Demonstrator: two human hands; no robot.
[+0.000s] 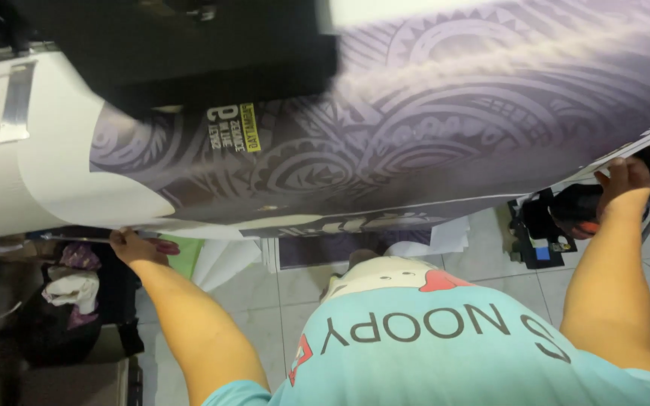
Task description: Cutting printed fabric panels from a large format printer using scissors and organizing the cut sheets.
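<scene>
Holding: a person grips both ends of a large printed sheet (pixel 430 128), seen from above.
White roll edge: far left, the unprinted white paper (pixel 9 165) curves down; a strip of silver tape (pixel 16 101) sits on it near the top.
Clutter, left floor: white cloth (pixel 73 289) and dark items lie below the roll.
Left hand (pixel 133 244): at the sheet's lower left edge, fingers closed together, clamped on the paper's margin; nails painted dark red.
Printed sheet: spans the scene left to right, grey-purple with swirling patterned bands, a small yellow and white text block near its upper left. It hangs over the tiled floor (pixel 295 293), lower edge between the two hands.
Dark machine housing (pixel 189 45): overlaps the sheet's top left.
Shirt (pixel 430 353): light blue, near centre, below the sheet.
Right hand (pixel 622 180): at the sheet's right edge, fingers curled upward against the paper; whether pinched shut cannot be told.
Black device (pixel 543 229): on the floor, just left of the right forearm.
</scene>
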